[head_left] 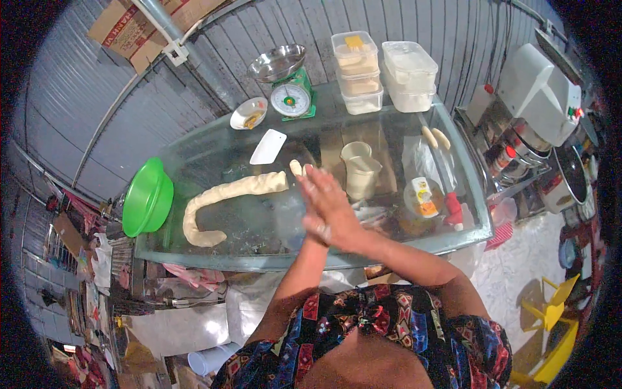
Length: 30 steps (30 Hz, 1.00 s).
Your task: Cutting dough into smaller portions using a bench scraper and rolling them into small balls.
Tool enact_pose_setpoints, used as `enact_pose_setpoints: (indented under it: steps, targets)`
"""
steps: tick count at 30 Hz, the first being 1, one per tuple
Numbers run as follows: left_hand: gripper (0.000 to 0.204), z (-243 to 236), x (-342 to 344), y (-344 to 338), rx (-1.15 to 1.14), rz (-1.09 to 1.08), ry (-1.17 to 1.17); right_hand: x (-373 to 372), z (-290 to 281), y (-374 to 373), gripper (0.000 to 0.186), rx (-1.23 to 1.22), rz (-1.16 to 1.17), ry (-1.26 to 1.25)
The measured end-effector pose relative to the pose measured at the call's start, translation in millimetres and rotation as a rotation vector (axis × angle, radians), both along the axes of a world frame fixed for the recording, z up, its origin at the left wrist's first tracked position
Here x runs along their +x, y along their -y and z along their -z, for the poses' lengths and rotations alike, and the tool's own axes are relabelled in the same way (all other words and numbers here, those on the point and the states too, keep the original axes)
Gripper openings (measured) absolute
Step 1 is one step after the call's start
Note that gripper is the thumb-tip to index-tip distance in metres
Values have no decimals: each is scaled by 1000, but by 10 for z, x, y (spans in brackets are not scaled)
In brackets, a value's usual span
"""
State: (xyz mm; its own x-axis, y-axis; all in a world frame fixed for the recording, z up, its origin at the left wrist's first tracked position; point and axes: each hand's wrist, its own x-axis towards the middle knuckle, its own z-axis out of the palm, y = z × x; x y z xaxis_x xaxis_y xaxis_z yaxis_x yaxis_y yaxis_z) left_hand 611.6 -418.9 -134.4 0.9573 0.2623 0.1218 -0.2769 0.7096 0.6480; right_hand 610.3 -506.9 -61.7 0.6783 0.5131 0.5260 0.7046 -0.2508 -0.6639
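The step in hand was judged to be the rolling of small dough portions on the table (253,222), on the near side of the dial scale (291,98) and slightly to its right. The right hand (337,211) was held flat, with its fingers extended and close together, and the left hand (317,229) was largely covered by it; whether anything was held between or beneath the palms could not be told. For the next move, light, even pressure was judged to be called for, with the two small dough pieces (295,167), set nearer than the scale and right by the fingertips, kept from being squashed. The long dough roll (240,189) was laid on the near side of the scale, mostly to its left, and was bent like a hook. Its longer stretch was laid roughly left to right, angled slightly away at the right, with its blunt end pointed rightward to the fingers; its tail was curled back, also pointed rightward. The two slim dough sticks (442,139), well right of the scale, were laid with their long axes running away from the person.
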Motion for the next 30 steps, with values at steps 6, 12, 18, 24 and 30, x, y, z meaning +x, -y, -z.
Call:
enact_pose_setpoints:
  steps: [6, 12, 18, 24, 30]
  targets:
    - [72, -208, 62, -59, 132, -105, -24, 14, 85, -115, 77, 99, -38, 169]
    - [90, -431, -181, 514, 353, 30, 110, 934, 283, 9, 66, 517, 19, -494]
    - [77, -494, -46, 318, 341, -17, 12, 738, 524, -36, 65, 218, 15, 105]
    - [71, -692, 92, -211, 253, -139, -43, -148, -40, -56, 67, 189, -149, 147]
    - [89, -489, -105, 257, 262, 29, 52, 679, 115, -85, 69, 299, -55, -199]
